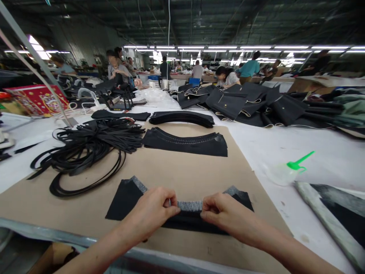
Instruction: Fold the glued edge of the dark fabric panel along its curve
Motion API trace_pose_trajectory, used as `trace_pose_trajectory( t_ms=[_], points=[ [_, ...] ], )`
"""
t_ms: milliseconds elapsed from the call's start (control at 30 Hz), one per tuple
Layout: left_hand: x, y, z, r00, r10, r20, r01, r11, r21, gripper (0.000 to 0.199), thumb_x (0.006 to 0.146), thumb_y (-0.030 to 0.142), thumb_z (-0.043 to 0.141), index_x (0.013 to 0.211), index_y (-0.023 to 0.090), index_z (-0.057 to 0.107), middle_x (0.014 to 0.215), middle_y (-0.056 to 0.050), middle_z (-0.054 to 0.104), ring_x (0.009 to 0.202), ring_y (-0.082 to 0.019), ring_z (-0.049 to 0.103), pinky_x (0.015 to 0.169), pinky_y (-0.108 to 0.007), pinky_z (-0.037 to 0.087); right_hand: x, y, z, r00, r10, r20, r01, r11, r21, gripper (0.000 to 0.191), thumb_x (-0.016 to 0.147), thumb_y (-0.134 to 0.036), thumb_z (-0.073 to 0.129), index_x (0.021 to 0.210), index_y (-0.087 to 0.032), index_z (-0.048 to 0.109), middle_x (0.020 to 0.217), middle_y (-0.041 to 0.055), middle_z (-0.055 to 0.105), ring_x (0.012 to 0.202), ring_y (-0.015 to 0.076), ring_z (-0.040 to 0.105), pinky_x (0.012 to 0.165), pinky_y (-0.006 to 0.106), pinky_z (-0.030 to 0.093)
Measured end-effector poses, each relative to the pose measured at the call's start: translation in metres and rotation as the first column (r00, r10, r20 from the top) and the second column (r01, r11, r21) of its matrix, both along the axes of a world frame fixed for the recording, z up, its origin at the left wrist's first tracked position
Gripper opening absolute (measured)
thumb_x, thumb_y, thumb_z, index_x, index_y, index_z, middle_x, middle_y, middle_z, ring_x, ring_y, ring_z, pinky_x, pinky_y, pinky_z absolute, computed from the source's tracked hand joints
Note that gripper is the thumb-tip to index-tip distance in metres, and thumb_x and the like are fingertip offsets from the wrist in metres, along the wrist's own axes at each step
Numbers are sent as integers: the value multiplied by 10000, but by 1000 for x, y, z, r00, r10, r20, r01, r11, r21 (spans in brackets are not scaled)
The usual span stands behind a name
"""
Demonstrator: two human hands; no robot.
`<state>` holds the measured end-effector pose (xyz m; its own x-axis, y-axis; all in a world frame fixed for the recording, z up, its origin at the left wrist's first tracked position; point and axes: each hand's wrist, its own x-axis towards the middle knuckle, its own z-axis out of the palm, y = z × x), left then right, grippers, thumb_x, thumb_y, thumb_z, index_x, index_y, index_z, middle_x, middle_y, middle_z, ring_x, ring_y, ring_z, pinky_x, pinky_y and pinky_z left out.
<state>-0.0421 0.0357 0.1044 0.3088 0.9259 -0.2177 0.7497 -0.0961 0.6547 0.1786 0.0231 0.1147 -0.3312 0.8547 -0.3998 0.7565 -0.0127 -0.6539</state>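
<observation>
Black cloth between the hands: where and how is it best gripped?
The black cloth is probably best pinched along its curved grey far edge, coming from the near side, with the left hand and right hand spaced apart: it is long and looks thin, so one pinch might let it sag.

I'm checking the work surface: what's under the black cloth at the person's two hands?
A brown sheet shows around the cloth; anything directly beneath is covered and can't be seen.
</observation>
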Motion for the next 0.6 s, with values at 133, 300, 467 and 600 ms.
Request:
trace_pose_trajectory(
  t_ms=[133, 300, 467, 600],
  points=[
    [4, 5, -12, 996, 41, -74, -38, 999, 36, 84, 683, 299, 659, 633, 231, 659, 524, 45, 507, 511, -131, 447, 490, -234, 216, -4, 6, -11, 996, -49, 69, 48, 999, 15, 116, 736, -201, 542, 623, -184, 558, 538, -28, 504, 516, 110, 430, 459, 222, 248],
    [7, 7, -16, 980, 51, -191, -37, 996, 76, 78, 707, 271, 617, 651, 240, 663, 587, 13, 586, 588, -174, 537, 531, -254, 242, -12, 12, -14, 985, -44, 167, 32, 997, 74, 145, 746, -201, 544, 604, -185, 568, 543, -16, 508, 521, 116, 427, 474, 232, 239],
    [7, 9, -22, 972, 52, -227, -28, 994, 109, 87, 713, 288, 611, 664, 237, 660, 628, -10, 630, 648, -213, 593, 548, -269, 267, -16, 15, -17, 973, -46, 228, 24, 995, 97, 150, 759, -208, 551, 616, -188, 592, 558, -3, 548, 531, 128, 459, 497, 248, 252],
    [5, 10, -22, 952, 43, -303, -13, 995, 99, 104, 748, 300, 588, 705, 245, 664, 695, -18, 664, 722, -232, 624, 571, -277, 297, -17, 15, -20, 964, -41, 263, 9, 992, 122, 156, 768, -232, 569, 625, -187, 611, 585, 8, 583, 548, 135, 488, 506, 258, 250]
  ],
)
